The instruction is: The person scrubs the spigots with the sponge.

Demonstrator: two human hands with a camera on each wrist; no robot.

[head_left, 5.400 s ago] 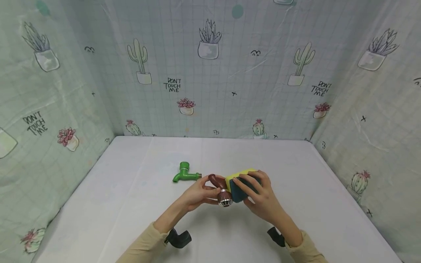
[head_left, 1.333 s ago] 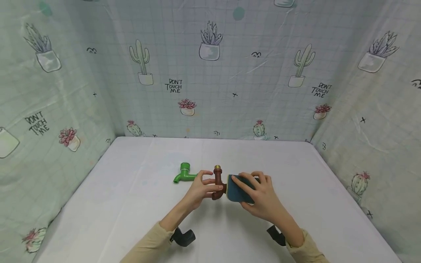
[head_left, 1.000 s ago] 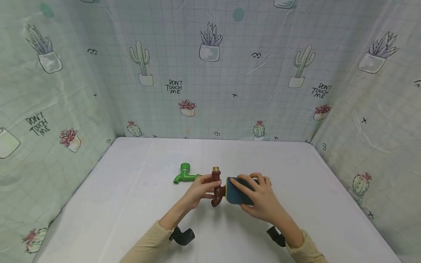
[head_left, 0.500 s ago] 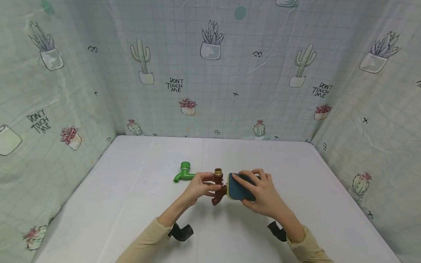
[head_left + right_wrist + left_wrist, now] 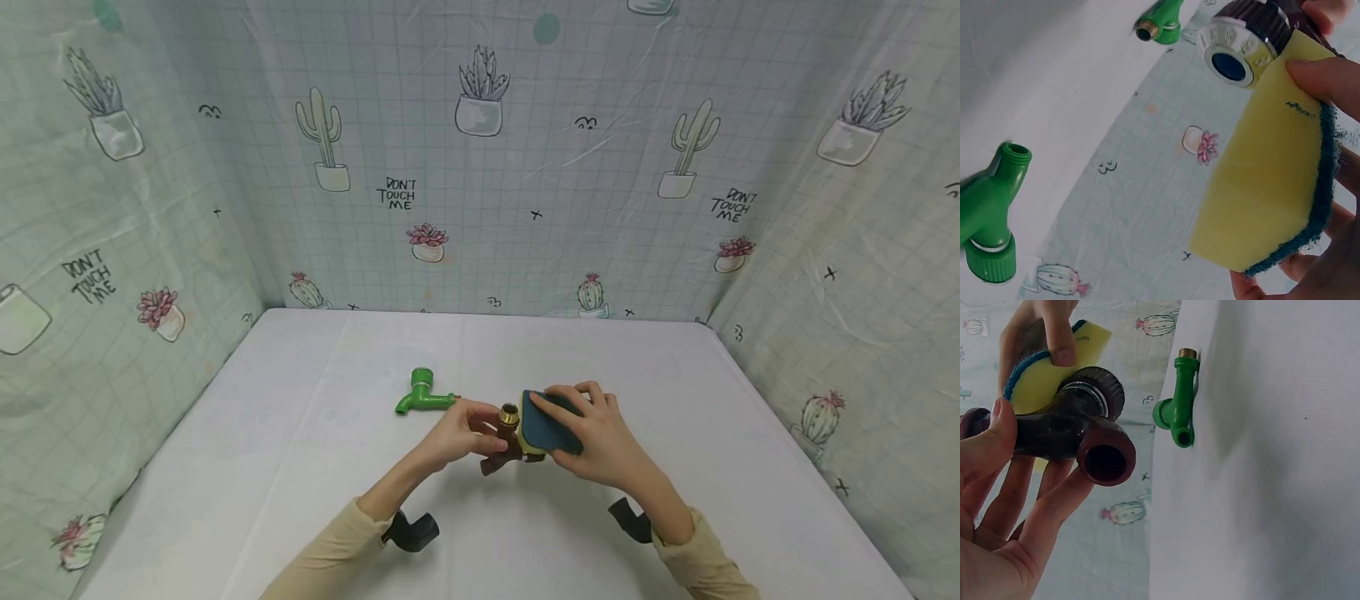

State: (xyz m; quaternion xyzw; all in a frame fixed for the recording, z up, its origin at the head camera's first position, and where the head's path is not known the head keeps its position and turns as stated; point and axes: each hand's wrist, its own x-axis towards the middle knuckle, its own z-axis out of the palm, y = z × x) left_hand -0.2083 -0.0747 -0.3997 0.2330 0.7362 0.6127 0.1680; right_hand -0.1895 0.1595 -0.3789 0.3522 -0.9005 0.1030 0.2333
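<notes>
Brown and glossy, a branching tap with a brass threaded end [image 5: 1054,434] is held above the white worktop [image 5: 247,467], near its middle. The left hand [image 5: 459,433] has its grip wrapped around the pipe, its fingers hiding part of the stem. The right hand [image 5: 603,442] pinches a thick yellow sponge with a dark teal scouring face [image 5: 1260,169], at two o'clock from the brown tap. In the head view the sponge covers most of the ribbed cap (the right wrist view bares its silvery end), and the exact line of contact is hard to make out. At ten o'clock lies a green tap with a brass tip [image 5: 423,398]. A second green tap with a pale ring [image 5: 991,209] is cut off by the left edge of the right wrist view. Black curved pieces [image 5: 412,531] at the wrists are partly hidden, their nature unclear. Faintly textured, the worktop meets pale cloth walls [image 5: 480,167] printed with potted cacti, creased at nine and three o'clock.
</notes>
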